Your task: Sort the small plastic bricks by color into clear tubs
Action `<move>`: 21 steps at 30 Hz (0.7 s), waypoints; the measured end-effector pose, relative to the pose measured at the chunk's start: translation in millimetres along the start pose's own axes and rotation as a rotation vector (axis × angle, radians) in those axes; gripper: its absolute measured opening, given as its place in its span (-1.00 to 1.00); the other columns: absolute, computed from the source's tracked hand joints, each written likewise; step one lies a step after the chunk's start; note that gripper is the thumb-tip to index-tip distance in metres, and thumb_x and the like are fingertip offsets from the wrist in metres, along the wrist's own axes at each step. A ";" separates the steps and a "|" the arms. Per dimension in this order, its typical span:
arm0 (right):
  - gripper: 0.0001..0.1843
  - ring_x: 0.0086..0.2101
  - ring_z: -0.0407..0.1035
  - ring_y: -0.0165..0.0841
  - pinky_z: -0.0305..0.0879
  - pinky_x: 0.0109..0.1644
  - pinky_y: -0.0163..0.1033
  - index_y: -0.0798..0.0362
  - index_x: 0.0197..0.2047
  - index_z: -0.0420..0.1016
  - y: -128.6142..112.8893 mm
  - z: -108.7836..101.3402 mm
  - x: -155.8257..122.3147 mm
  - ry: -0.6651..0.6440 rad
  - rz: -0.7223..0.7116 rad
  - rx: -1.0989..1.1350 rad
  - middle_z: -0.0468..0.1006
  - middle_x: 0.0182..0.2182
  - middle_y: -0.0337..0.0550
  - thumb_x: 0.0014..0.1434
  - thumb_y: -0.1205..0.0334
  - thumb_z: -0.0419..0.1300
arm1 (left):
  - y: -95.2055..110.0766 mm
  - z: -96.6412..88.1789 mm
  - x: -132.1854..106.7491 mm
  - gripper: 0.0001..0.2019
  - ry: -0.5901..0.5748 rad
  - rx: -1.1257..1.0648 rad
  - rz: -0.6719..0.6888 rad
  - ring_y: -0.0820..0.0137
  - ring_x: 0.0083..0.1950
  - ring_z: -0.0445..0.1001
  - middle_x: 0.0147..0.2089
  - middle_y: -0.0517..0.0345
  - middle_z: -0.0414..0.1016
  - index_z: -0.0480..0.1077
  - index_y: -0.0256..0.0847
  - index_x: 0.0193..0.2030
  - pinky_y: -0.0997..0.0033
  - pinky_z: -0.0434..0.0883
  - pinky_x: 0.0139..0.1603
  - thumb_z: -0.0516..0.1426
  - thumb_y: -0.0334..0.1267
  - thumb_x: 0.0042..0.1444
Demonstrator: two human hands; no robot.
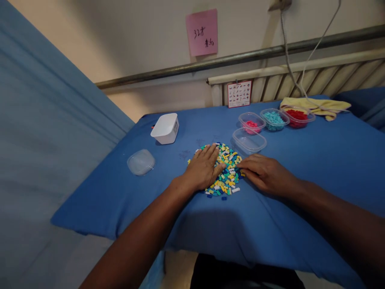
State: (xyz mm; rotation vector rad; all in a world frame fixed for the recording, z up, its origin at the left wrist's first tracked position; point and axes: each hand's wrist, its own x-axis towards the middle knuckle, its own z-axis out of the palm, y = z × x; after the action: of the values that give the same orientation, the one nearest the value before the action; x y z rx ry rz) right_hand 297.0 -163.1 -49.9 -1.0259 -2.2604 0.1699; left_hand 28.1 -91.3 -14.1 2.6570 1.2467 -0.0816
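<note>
A person's left hand (204, 168) is lying flat, fingers extended and holding nothing, on a heap of small plastic bricks (229, 173). The right hand (264, 172), also flat, is touching the heap's right edge with its fingertips. The yellow, teal, white and blue heap is sitting mid-table on the blue cloth (300, 160), its rough oval running away from the person, with cloth lying open on both sides and a clear tub (262, 141) standing just beyond.
</note>
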 end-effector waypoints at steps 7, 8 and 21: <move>-0.76 -0.16 0.54 -0.14 0.50 -0.03 -0.01 0.02 0.09 0.67 -11.3 -9.3 1.4 -0.131 -0.044 -0.095 0.68 -0.16 0.00 0.52 0.21 0.19 | 6.0 1.2 -18.7 -0.11 -0.027 -0.062 0.071 -0.01 0.80 -0.28 0.78 -0.21 -0.28 -0.07 -0.26 0.74 -0.20 -0.16 0.74 -0.25 0.36 0.53; -0.76 -0.17 0.53 -0.14 0.49 -0.04 -0.01 0.03 0.08 0.67 -12.0 -9.5 1.9 -0.147 -0.045 -0.106 0.66 -0.18 -0.01 0.51 0.20 0.20 | 5.7 -1.8 -21.5 -0.12 -0.042 -0.080 0.076 0.00 0.80 -0.29 0.78 -0.19 -0.29 -0.08 -0.24 0.74 -0.22 -0.16 0.74 -0.26 0.35 0.54; -0.86 -0.13 0.54 -0.12 0.48 0.00 0.02 0.01 -0.05 0.64 -14.9 -11.6 3.3 -0.193 -0.026 -0.092 0.68 -0.14 0.00 0.51 0.22 0.23 | -75.2 -13.9 19.2 -0.28 0.703 -0.525 -0.088 0.10 0.54 0.42 0.46 -0.27 0.52 0.55 -0.35 0.32 -0.01 0.25 0.64 -0.11 0.24 0.57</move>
State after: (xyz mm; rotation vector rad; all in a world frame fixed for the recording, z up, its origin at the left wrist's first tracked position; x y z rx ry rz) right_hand 293.0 -172.6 -33.7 -1.0667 -2.4753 0.1609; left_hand -17.7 -27.2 -15.3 2.2062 1.3084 1.0879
